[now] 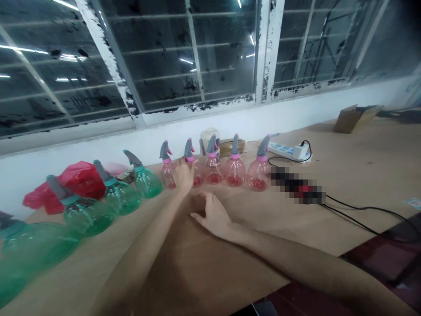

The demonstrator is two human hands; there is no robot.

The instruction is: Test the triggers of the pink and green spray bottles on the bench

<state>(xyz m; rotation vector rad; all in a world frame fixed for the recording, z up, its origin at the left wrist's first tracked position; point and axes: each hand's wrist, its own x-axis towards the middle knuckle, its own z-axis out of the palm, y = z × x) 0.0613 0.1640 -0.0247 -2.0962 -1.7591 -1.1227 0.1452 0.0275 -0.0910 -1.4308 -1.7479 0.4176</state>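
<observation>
A row of several pink spray bottles with grey and pink trigger heads stands upright along the back of the table. My left hand (184,176) is on the second pink spray bottle (198,181) from the left. Its fingers curl at the bottle's neck and body, partly hiding it; the first pink spray bottle (167,171) is close beside it. My right hand (215,216) hovers low over the table in front of the row, thumb and fingers apart, holding nothing. To the left, several green spray bottles (121,197) form another row.
A red plastic bag (80,182) lies behind the green bottles. A white tub (209,134) and a cardboard box (232,147) stand behind the pink ones. On the right are a power strip (286,150), a black cable (365,208) and an open carton (348,119).
</observation>
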